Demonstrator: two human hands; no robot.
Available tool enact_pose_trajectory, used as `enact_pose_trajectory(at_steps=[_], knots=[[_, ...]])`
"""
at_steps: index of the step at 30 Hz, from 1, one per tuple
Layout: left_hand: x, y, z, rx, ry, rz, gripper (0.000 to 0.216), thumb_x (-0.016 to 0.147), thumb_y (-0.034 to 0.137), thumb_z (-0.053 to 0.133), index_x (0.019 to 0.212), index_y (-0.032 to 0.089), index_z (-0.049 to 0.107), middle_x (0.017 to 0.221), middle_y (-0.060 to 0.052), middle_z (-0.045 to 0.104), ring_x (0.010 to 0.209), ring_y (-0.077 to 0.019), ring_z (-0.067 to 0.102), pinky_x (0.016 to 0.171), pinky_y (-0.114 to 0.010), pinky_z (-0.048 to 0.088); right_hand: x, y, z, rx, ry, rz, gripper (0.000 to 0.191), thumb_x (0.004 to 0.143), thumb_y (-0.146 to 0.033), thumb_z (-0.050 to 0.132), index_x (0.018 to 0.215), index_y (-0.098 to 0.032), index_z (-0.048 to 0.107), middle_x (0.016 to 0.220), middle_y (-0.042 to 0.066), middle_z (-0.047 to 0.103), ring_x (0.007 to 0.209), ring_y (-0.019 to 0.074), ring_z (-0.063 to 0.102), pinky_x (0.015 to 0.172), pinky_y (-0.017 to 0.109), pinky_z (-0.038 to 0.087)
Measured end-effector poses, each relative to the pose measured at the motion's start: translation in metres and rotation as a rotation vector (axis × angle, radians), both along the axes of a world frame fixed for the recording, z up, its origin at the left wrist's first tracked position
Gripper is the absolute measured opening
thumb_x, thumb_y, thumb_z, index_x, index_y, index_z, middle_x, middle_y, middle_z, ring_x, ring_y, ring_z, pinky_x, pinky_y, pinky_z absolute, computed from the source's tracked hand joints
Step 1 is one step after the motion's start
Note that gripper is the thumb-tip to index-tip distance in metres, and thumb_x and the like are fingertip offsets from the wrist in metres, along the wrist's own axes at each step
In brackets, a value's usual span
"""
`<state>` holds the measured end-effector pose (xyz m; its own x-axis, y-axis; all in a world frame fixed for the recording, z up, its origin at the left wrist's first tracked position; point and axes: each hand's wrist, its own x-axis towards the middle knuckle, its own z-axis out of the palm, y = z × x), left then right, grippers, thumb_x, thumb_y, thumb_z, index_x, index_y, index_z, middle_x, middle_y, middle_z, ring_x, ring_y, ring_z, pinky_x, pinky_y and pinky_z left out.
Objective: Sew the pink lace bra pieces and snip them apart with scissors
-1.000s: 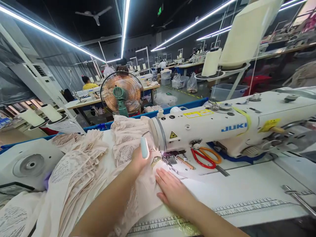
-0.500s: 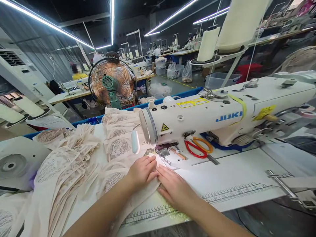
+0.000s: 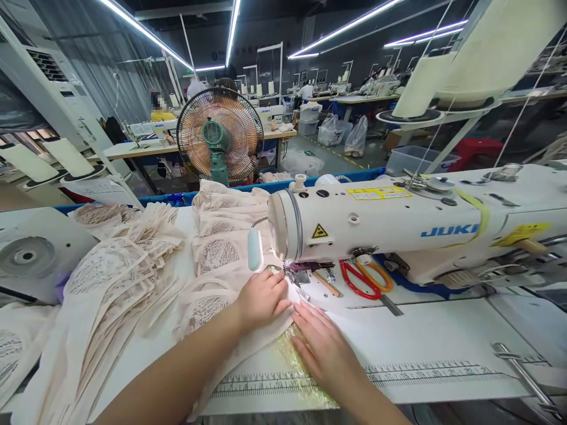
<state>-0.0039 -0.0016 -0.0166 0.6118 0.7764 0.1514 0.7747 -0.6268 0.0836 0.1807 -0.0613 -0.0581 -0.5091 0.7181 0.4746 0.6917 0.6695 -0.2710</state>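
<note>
Left hand (image 3: 262, 300) now nearer right hand (image 3: 326, 347), scissors (image 3: 371, 294) by machine (image 3: 381, 221)

Behind the round fan (image 3: 215, 133), a dark grey wall (image 3: 254, 56) stands under a blackish ceiling (image 3: 266, 9). Bright strip lights (image 3: 233, 32) hang above the fan (the outer ones slant in from either side). To its left are grey curtains (image 3: 101, 62) and a tall white air conditioner (image 3: 46, 62); to its right, grey floor (image 3: 374, 150) with a yellow line (image 3: 339, 155) and, farther back, long worktables (image 3: 367, 99).
</note>
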Motion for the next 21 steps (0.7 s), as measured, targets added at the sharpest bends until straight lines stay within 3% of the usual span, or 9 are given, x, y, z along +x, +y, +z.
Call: enact_pose_trajectory(at_steps=[6,21], knots=[[0.0,-0.0039,-0.0021,0.016,-0.026,-0.011,0.041,0.088,0.036,0.046,0.116,0.009,0.056,0.124,-0.017,0.057,0.108,-0.0308,0.052,0.088,-0.044,0.045,0.0008,-0.0001,0.0016,-0.017,-0.007,-0.006,0.031,0.088,-0.02,0.043,0.111,-0.011,0.06,0.12,0.017,0.062,0.114,0.0291,0.055,0.095,0.05,0.047],[0.003,-0.0018,-0.0008,-0.005,-0.036,0.024,0.041,0.086,0.038,0.05,0.116,0.011,0.056,0.125,-0.016,0.056,0.109,-0.0312,0.052,0.087,-0.045,0.046,0.0011,0.0004,0.0041,0.015,0.023,-0.011,0.029,0.087,-0.018,0.043,0.11,-0.011,0.06,0.117,0.016,0.063,0.112,0.0294,0.056,0.093,0.049,0.049]])
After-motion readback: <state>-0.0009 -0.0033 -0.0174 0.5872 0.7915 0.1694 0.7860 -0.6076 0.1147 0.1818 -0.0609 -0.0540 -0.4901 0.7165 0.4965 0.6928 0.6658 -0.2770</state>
